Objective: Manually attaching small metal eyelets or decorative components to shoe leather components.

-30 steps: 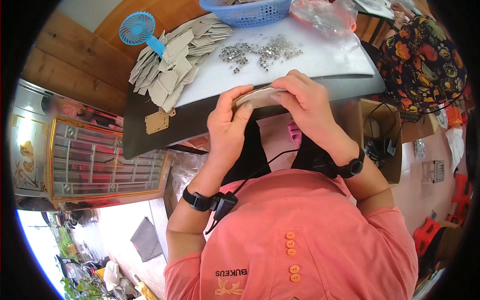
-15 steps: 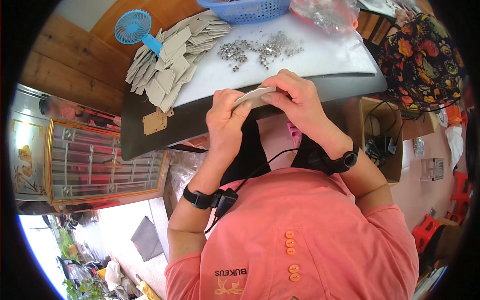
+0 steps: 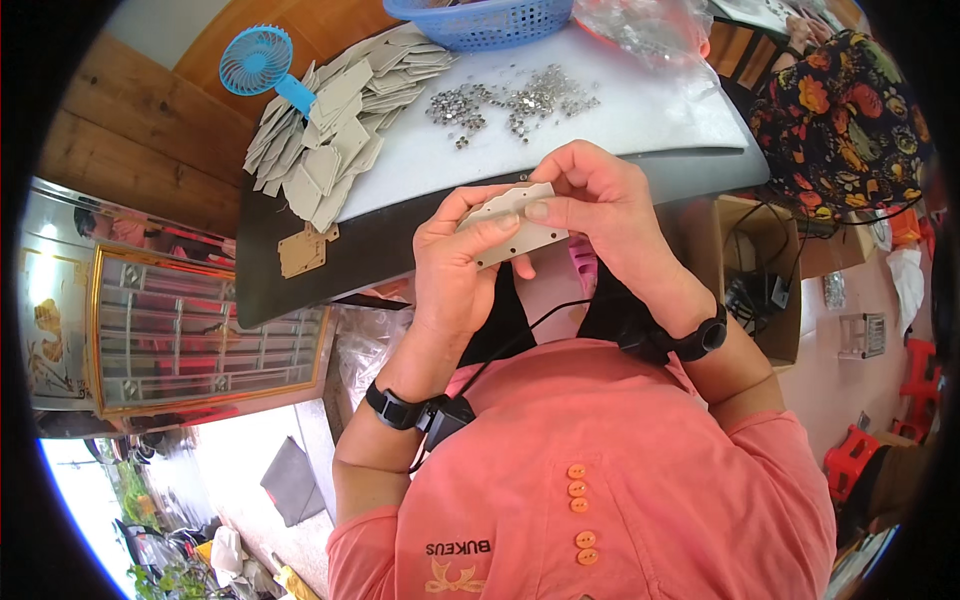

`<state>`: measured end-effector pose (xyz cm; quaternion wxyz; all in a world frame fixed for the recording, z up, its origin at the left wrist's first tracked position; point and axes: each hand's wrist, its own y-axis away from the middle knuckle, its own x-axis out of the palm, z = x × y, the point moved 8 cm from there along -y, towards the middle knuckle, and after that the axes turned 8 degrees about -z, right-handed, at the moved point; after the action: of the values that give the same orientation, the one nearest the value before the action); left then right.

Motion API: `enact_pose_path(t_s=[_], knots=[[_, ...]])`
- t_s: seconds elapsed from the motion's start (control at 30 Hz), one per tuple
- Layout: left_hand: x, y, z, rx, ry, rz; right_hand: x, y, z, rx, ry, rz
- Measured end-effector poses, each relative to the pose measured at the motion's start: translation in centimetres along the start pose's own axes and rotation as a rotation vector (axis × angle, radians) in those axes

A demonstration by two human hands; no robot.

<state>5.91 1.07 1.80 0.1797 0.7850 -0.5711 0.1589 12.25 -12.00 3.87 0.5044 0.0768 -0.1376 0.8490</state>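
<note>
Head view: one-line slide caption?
Both hands, left hand and right hand, hold a flat grey plate above the table.

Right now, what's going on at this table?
A person in a salmon shirt holds a flat grey plate with small holes in both hands: the left hand grips it from below, the right hand pinches its upper edge. On the white tabletop beyond lie a pile of similar plates, scattered small metal pieces, a blue basket and a blue handheld fan.

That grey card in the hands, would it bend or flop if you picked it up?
The grey card probably stays stiff: it lies flat between the left hand and right hand without sagging. It looks thin, so likely light.
</note>
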Motion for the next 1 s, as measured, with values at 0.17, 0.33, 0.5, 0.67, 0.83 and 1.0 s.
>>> enact_pose_path(t_s=[0.17, 0.33, 0.5, 0.67, 0.83, 1.0], knots=[[1.0, 0.1, -0.4, 0.011, 0.021, -0.051, -0.7, -0.1, -0.6, 0.032, -0.024, -0.021], [-0.4, -0.3, -0.9, 0.02, -0.108, -0.065, -1.2, -0.1, 0.1, 0.135, 0.046, 0.021], [-3.0, -1.5, -2.1, -0.006, -0.09, -0.185, -6.5, -4.7, 4.5, -0.305, 1.023, -0.188], [-2.8, -1.8, -1.7, -0.04, -0.031, -0.188, -4.5, -6.7, 3.6, -0.332, 1.291, -0.09], [-3.3, -2.0, -1.5, -0.08, -0.001, -0.179, -3.1, -8.9, 2.4, -0.279, 1.435, -0.002], [-3.3, -1.9, -1.7, -0.065, 0.003, -0.174, -2.9, -10.0, 1.7, -0.337, 1.478, 0.057]])
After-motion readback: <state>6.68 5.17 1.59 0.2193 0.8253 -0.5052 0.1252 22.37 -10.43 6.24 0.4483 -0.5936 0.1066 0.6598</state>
